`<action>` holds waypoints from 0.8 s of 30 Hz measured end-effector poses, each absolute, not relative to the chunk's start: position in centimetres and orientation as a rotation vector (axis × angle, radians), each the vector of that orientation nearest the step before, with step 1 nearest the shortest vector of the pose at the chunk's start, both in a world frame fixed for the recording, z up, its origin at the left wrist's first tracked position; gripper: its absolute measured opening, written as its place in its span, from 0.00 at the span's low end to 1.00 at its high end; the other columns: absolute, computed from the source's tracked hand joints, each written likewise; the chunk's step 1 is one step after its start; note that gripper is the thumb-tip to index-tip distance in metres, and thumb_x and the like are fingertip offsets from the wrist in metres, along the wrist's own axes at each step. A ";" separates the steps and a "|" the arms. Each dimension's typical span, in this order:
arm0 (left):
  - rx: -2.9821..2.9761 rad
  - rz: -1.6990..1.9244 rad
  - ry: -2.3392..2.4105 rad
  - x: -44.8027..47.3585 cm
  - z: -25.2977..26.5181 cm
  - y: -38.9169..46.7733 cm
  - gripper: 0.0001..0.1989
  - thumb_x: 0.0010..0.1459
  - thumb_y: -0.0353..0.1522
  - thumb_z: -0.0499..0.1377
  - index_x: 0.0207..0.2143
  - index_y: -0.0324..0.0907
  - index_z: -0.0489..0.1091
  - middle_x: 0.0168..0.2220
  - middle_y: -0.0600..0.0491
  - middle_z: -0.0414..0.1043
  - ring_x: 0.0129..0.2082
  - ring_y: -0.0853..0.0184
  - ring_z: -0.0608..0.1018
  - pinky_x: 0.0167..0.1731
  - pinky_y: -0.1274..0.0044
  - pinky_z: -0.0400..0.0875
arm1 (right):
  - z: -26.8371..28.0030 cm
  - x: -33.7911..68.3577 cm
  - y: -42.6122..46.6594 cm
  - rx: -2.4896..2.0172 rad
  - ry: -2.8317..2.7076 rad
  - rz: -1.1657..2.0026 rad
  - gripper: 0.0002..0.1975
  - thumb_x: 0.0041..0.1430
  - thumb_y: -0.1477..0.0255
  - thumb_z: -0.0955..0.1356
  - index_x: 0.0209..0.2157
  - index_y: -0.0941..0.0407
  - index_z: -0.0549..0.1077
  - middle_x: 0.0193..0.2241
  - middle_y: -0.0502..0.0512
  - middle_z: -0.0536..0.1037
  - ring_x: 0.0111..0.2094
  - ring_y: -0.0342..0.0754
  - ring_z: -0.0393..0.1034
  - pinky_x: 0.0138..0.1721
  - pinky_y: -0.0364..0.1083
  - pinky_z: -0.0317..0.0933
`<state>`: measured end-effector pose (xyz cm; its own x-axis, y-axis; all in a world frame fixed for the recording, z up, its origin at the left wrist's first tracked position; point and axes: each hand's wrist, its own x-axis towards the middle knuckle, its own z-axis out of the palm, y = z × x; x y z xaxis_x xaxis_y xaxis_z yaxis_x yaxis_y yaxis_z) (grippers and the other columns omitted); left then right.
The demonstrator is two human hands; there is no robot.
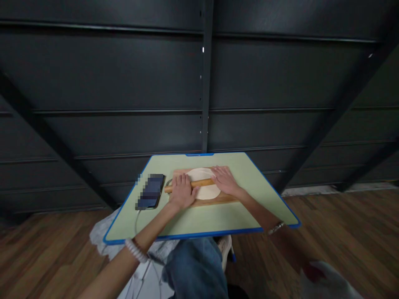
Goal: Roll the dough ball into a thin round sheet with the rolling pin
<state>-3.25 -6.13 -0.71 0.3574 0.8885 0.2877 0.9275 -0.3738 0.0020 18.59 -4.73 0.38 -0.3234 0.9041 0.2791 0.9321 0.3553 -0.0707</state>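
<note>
A light wooden rolling pin (pixel 202 182) lies across a thin round sheet of dough (pixel 207 192). Under the dough is a wooden board (pixel 218 200). My left hand (pixel 182 192) rests palm down on the pin near its left end, fingers stretched forward and thumb pointing right. On the right end of the pin lies my right hand (pixel 226 181), flat, with its fingers reaching over the dough's edge; that end of the pin is hidden beneath it. A metal loop (pixel 168 182) shows at the board's left edge, partly behind the pin.
The board sits on a pale green tabletop (pixel 252 216) with a blue rim. Left of it lies a phone (pixel 151 191), partly pixelated, with a cable (pixel 136 222) hanging toward me. My knee in jeans (pixel 196 265) is below the near edge. Dark metal panels (pixel 140 74) stand behind.
</note>
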 end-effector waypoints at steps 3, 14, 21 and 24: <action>-2.411 -0.371 -1.672 -3.0 -0.3 -4.1 0.37 0.61 0.46 0.39 0.59 0.23 0.52 0.60 0.31 0.53 0.61 0.46 0.55 0.58 0.59 0.44 | 0.4 18.3 -2.4 -1.676 -2.358 -0.164 0.27 0.67 0.63 0.48 0.58 0.60 0.60 0.59 0.59 0.62 0.61 0.51 0.50 0.61 0.56 0.39; -2.502 -0.185 -1.901 -2.7 0.3 3.5 0.40 0.59 0.52 0.33 0.51 0.32 0.67 0.61 0.35 0.51 0.62 0.48 0.53 0.57 0.56 0.47 | 0.3 18.1 5.5 -1.560 -2.583 -0.023 0.24 0.67 0.64 0.50 0.55 0.56 0.64 0.57 0.56 0.65 0.59 0.50 0.54 0.58 0.52 0.50; -2.544 -0.290 -1.824 -3.1 0.6 6.9 0.39 0.62 0.49 0.29 0.45 0.32 0.70 0.50 0.35 0.69 0.53 0.53 0.69 0.51 0.62 0.59 | 0.6 17.4 8.6 -1.686 -2.387 0.025 0.29 0.66 0.57 0.48 0.55 0.58 0.65 0.54 0.59 0.68 0.54 0.52 0.63 0.53 0.50 0.57; -2.537 -0.324 -1.781 -3.2 0.8 7.7 0.37 0.63 0.47 0.30 0.40 0.33 0.72 0.41 0.37 0.74 0.46 0.56 0.74 0.47 0.67 0.62 | 0.9 17.2 8.9 -1.717 -2.335 0.010 0.29 0.66 0.58 0.47 0.54 0.57 0.65 0.52 0.59 0.71 0.51 0.53 0.66 0.51 0.50 0.58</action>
<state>-3.18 7.68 0.81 0.3255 0.9276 0.1835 0.9327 -0.3468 0.0987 17.23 8.91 0.93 -0.2792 0.9412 0.1903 0.9396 0.3086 -0.1481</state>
